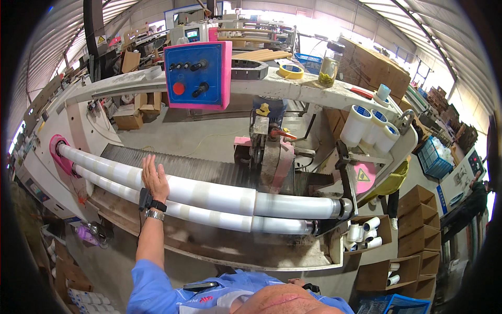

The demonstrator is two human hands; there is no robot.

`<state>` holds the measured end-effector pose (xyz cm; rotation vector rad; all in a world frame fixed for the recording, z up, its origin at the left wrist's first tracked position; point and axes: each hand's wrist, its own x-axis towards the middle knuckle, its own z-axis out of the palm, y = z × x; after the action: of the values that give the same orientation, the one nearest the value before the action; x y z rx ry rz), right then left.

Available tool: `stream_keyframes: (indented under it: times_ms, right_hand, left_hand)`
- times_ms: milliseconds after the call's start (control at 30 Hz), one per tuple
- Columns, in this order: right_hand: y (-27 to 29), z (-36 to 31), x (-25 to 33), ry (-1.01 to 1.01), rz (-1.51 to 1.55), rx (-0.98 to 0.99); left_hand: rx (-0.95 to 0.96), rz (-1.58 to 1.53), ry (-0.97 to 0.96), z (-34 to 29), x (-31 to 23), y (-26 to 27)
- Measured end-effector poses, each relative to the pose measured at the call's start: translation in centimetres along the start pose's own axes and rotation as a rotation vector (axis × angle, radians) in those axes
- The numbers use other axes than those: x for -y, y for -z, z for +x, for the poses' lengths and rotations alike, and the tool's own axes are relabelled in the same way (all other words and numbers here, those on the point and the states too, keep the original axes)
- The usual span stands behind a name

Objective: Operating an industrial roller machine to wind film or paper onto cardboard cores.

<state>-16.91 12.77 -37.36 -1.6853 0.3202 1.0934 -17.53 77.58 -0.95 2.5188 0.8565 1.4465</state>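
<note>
My left hand (pixel 155 182) lies flat on the upper white roll (pixel 212 194), fingers stretched out and nothing gripped. A watch and a dark strapped device sit on that wrist. The roll is wound on a long shaft, and its bare grey end (pixel 295 205) shows to the right. Just below runs a second, thinner white roll (pixel 209 216) on its own shaft. Both slope down from the machine's left side plate to the right. My right hand (pixel 297 282) shows only as a small part close to my body, mostly hidden, so its fingers cannot be made out.
A blue control panel (pixel 192 76) with a red button hangs from the frame beam (pixel 293 90). A cutting carriage (pixel 274 157) stands behind the rolls. Short white rolls (pixel 356 125) stand at right. Cartons (pixel 418 227) and a blue crate (pixel 400 304) stand on the floor.
</note>
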Motion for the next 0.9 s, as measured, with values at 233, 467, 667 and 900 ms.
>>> stream_keyframes:
  times_ms: [233,467,667,900]
  right_hand:
    - [0.6,11.3,-17.4,0.619,-0.992,0.11]
    - [-4.5,2.3,-10.8,0.629,-0.744,-0.054]
    - [-9.6,-5.9,-3.9,-0.063,0.174,-0.095]
    - [-9.9,-8.0,-11.7,-0.104,0.035,-0.138]
  left_hand:
    - [0.006,0.012,-0.007,0.7,-0.9,-1.3]
    - [-0.022,-0.004,-0.003,-0.4,-0.1,-1.4]
    - [-0.048,-0.041,-0.033,0.1,0.1,-2.3]
    - [-0.062,-0.036,-0.025,-0.3,0.6,-2.0]
